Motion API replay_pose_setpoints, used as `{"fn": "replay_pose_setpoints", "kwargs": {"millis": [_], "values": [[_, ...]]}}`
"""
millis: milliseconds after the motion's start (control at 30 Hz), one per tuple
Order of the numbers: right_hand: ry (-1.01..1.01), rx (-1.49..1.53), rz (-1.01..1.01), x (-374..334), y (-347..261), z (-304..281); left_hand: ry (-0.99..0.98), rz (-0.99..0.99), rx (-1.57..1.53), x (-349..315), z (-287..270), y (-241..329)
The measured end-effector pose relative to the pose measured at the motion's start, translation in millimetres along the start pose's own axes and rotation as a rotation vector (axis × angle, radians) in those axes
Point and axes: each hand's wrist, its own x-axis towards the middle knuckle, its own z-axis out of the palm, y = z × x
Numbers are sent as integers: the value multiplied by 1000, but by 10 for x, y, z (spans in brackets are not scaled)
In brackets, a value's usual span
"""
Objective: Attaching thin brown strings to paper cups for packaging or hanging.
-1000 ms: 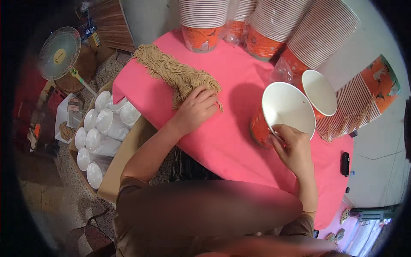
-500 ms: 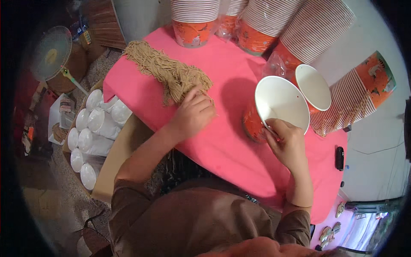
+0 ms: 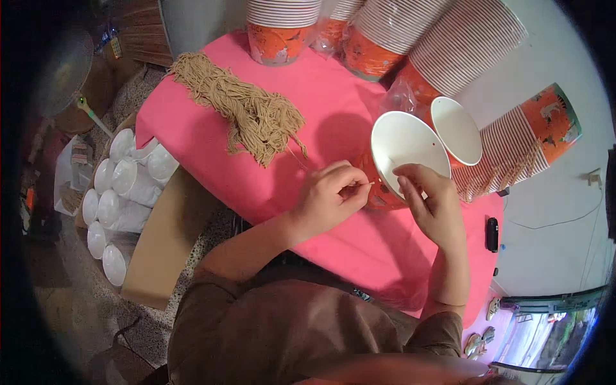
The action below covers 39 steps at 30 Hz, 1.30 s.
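A large paper bucket point(image 3: 410, 141), orange outside and white inside, stands tilted on the pink cloth with its mouth toward me. My right hand point(image 3: 436, 204) is closed at its near rim, thumb and fingers pinching there. Close to the bucket's left side, my left hand point(image 3: 337, 196) pinches the end of a thin tan cord, whose tip pokes out past the fingertips. From that hand a fine strand appears to run back to a heap of tan cords point(image 3: 240, 106) farther left. A small dark hole shows in the bucket's wall near the rim.
A second open bucket point(image 3: 457, 131) sits just behind. Tall nested bucket stacks point(image 3: 284, 32) line the far side, and another stack point(image 3: 513, 151) lies at the right with tan cords over it. A carton point(image 3: 167, 240) of white cups point(image 3: 125, 176) stands left of the pink-covered table point(image 3: 346, 90).
My left hand has left the cord heap and moved right, close to the bucket, with a cord end pinched. My right hand stays at the bucket's rim. The whole view has shifted slightly.
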Motion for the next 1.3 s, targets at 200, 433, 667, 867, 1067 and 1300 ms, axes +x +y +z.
{"fn": "replay_pose_setpoints", "kwargs": {"millis": [200,433,667,867,1067,1300], "values": [[-130,78,39,79,91,-41,22,4,14,23,99,-48],[-409,272,196,224,171,-86,53,-4,31,45,155,-33],[-426,227,98,285,267,19,48,-26,78,54,160,-58],[-41,-147,-62,176,235,-179,-61,102,292,86,-15,-38],[330,-384,-23,-167,407,-773,-62,248,491,136,-352,-180],[608,-557,297,-785,1061,-1563,-228,-92,101,57,-617,-164]]}}
